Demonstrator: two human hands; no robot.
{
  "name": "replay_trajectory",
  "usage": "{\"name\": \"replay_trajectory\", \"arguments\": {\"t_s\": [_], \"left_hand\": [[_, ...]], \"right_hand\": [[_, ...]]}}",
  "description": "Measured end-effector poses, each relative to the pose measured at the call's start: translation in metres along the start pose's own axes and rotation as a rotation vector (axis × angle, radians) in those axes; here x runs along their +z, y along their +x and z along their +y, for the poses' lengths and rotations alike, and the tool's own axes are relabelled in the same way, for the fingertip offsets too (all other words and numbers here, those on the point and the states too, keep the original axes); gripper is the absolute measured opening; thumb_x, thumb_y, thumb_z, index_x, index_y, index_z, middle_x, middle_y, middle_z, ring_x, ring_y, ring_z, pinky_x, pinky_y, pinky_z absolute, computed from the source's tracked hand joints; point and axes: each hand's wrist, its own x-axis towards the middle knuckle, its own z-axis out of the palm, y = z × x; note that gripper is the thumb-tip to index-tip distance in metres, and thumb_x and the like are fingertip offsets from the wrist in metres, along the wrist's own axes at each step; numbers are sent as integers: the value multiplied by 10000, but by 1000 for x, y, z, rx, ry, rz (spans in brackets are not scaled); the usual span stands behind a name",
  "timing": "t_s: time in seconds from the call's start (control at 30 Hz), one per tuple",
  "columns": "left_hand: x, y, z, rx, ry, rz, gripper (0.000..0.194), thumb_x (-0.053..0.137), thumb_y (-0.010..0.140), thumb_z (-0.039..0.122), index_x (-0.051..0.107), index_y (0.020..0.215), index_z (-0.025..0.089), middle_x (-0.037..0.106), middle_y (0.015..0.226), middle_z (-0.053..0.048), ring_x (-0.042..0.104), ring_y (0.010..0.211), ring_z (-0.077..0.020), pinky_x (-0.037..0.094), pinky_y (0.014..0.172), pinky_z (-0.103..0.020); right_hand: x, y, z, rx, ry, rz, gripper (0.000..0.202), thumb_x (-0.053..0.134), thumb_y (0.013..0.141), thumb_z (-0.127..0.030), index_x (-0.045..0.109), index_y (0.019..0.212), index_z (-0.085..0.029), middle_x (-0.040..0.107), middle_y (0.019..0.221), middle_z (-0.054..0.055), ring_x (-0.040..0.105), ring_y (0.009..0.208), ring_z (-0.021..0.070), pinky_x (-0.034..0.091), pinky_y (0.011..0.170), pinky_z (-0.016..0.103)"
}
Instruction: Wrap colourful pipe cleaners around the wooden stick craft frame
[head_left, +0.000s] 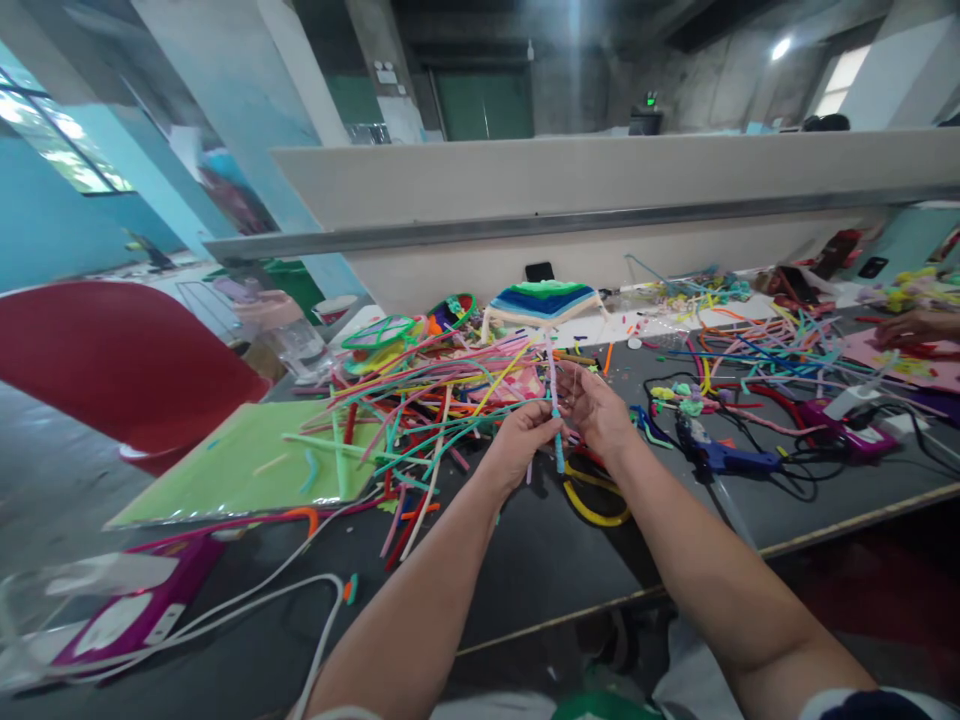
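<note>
My left hand (527,438) pinches a thin lavender pipe cleaner (552,368), which stands upright between my hands. Its lower end carries a light blue fuzzy section (559,456); how the two join is too small to tell. From the other side, the curled fingers of my right hand (594,408) close on the same piece, partly hidden. Just beyond them spreads a heap of loose pipe cleaners (442,385) in pink, teal, yellow and red. Yellow-handled scissors (596,517) lie under my right wrist.
A blue glue gun (731,457) with black cable lies to the right, near a purple power strip (851,428). Another purple power strip (135,615) and a green sheet (240,460) are at left. A striped fuzzy piece (544,300) stands behind. Another person's hand (919,328) works far right.
</note>
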Motion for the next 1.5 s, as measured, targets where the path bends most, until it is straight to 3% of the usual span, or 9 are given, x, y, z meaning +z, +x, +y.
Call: {"name": "replay_trajectory", "arguments": {"t_s": [0.27, 0.37, 0.6, 0.83, 1.17, 1.5], "left_hand": [[3, -2, 0, 20, -25, -24, 250, 712, 727, 312, 632, 896, 146, 637, 719, -16, 584, 623, -118, 476, 653, -259], [4, -2, 0, 24, -13, -67, 228, 701, 739, 309, 630, 878, 143, 644, 701, -18, 584, 616, -120, 468, 652, -262], [2, -2, -2, -2, -5, -88, 225, 705, 741, 283, 634, 905, 146, 666, 714, -22, 616, 629, -138, 485, 672, -284], [4, -4, -4, -26, 0, -142, 214, 723, 724, 280, 654, 881, 152, 682, 726, -31, 642, 682, -152, 500, 709, -292], [9, -6, 0, -75, 29, -128, 256, 733, 712, 295, 652, 898, 140, 703, 743, -52, 658, 688, -157, 512, 703, -287], [12, -6, 1, -70, 24, -134, 250, 741, 701, 289, 656, 884, 142, 693, 716, -38, 659, 670, -156, 528, 701, -293]], "right_hand": [[7, -7, -2, 49, 36, -92, 294, 607, 811, -398, 631, 1056, -238, 714, 1011, 43, 652, 828, 150, 463, 565, 204], [4, -8, -2, 114, 63, -157, 342, 564, 839, -428, 599, 1130, -253, 700, 1065, 50, 653, 883, 164, 486, 595, 220], [6, -10, -6, 176, -18, -296, 578, 398, 835, -662, 550, 1228, -265, 688, 1095, 93, 649, 920, 221, 526, 664, 328], [-3, -11, -10, 191, -56, -332, 587, 457, 790, -648, 544, 1229, -267, 678, 1110, 86, 639, 956, 223, 522, 743, 352], [-5, -8, -6, 114, -14, -256, 552, 488, 781, -631, 583, 1175, -256, 641, 1198, 88, 610, 1040, 227, 505, 817, 379], [-6, -8, -5, 136, 18, -229, 507, 489, 806, -610, 584, 1168, -268, 652, 1189, 70, 635, 957, 199, 524, 709, 311]]}}
